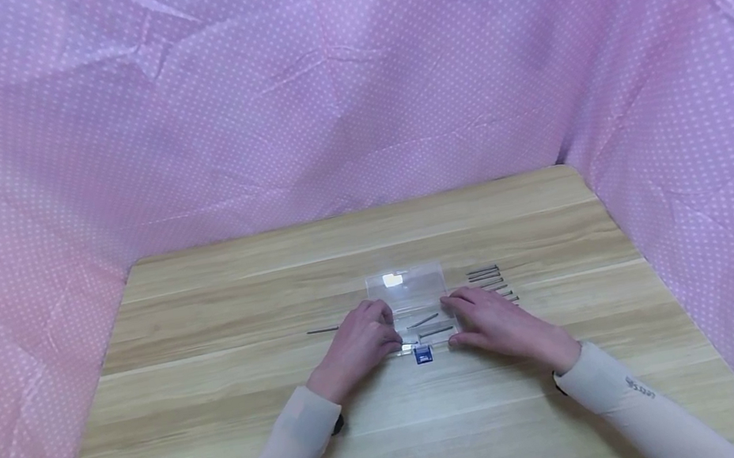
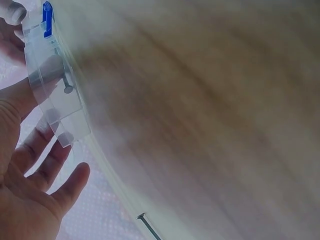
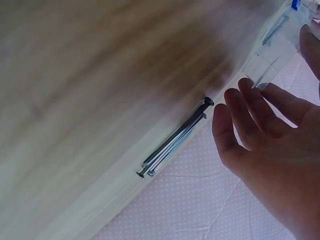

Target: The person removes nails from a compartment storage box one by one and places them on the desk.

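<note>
A clear plastic box (image 1: 436, 336) with its transparent lid (image 1: 413, 290) laid back lies on the table, with a few nails (image 1: 436, 332) inside and a blue latch (image 1: 424, 354) at its front. My left hand (image 1: 359, 341) grips the box's left end; in the left wrist view that hand (image 2: 25, 165) has its thumb and fingers around the box (image 2: 67, 112). My right hand (image 1: 497, 322) holds the right end between thumb and forefinger, and in the right wrist view the other fingers of this hand (image 3: 280, 145) are spread below the box (image 3: 280, 45).
Several loose nails (image 1: 484, 274) lie in a group to the right of the box, seen too as nails (image 3: 175, 140) in the right wrist view. One nail (image 1: 321, 331) lies left of my left hand. Pink dotted cloth (image 1: 333, 106) surrounds the wooden table (image 1: 220, 300).
</note>
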Available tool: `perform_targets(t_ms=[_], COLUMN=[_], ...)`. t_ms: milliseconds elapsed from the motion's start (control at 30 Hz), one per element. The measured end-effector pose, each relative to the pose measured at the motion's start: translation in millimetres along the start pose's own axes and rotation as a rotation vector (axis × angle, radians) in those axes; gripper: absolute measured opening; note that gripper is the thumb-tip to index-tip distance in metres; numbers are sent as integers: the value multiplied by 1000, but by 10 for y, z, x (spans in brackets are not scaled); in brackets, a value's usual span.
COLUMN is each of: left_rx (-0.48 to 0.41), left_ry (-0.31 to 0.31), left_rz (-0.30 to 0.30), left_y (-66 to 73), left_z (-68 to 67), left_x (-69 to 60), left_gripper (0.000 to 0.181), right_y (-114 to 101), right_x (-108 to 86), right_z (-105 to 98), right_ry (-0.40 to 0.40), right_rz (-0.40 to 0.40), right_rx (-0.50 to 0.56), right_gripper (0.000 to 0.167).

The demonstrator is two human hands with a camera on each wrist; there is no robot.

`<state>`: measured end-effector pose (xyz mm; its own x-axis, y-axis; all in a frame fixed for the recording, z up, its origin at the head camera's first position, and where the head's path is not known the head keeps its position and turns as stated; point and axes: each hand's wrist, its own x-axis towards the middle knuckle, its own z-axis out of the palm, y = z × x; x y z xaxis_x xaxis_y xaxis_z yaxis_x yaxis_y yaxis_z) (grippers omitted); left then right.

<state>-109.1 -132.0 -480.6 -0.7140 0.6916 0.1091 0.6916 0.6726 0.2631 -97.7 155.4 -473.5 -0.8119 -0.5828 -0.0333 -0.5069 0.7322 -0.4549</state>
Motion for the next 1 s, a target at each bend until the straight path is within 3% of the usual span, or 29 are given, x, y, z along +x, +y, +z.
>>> perform_targets(t_ms=[233,667,1000], left_rx=[9,66,54], left_ry=[31,-88,-89], left_rz=[40,35,37], left_y=[-2,13,-13], left_z=[9,-24,-68], left_x=[3,3,-20], left_gripper=[5,10,12], right_y=[-2,0,-9], right_x=[-3,-10,-12], right_z=[-4,-2,-11], right_ry=[5,20,25], right_rz=[-6,-21,-22], right_rx=[5,2,13], right_gripper=[70,69,70])
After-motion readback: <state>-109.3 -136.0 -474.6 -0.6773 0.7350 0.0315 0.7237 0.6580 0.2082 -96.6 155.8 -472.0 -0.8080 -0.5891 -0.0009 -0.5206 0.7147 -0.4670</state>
